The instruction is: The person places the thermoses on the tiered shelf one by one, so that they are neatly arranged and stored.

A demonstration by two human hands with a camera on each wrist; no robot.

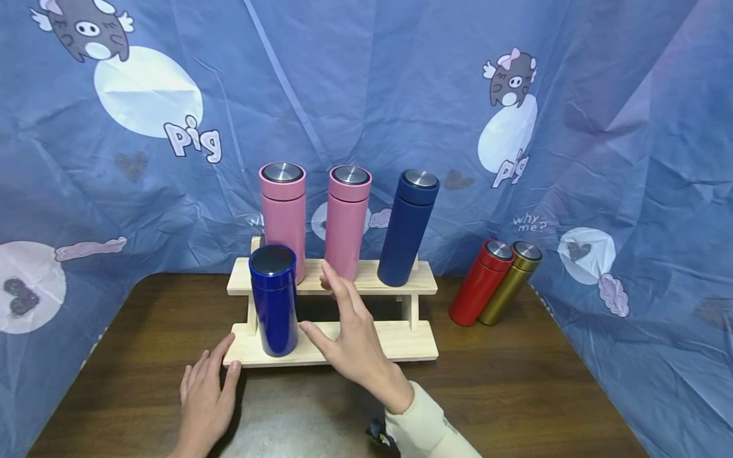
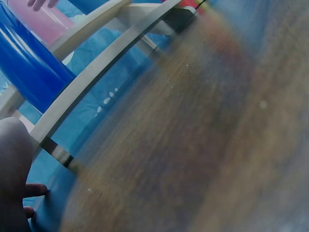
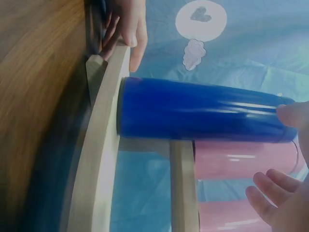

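Observation:
A glossy blue thermos bottle (image 1: pixel 275 312) with a dark lid stands upright on the lower shelf of a two-tier wooden rack (image 1: pixel 403 343), near its left end. My right hand (image 1: pixel 357 346) hovers just right of this bottle, fingers extended and thumb towards it. In the right wrist view the thumb overlaps the bottle's lid end; whether it touches, I cannot tell. My left hand (image 1: pixel 207 397) lies at the rack's lower left corner, fingers relaxed against the shelf end. On the upper shelf stand two pink thermos bottles (image 1: pixel 284 219) and a matte dark blue one (image 1: pixel 408 232).
To the right of the rack, a red thermos (image 1: pixel 480 286) and a gold thermos (image 1: pixel 508 289) stand side by side on the brown wooden table (image 1: pixel 504 381). Blue printed cloth (image 1: pixel 366 83) hangs behind and at the sides. A small dark item (image 1: pixel 379 432) shows by the right sleeve.

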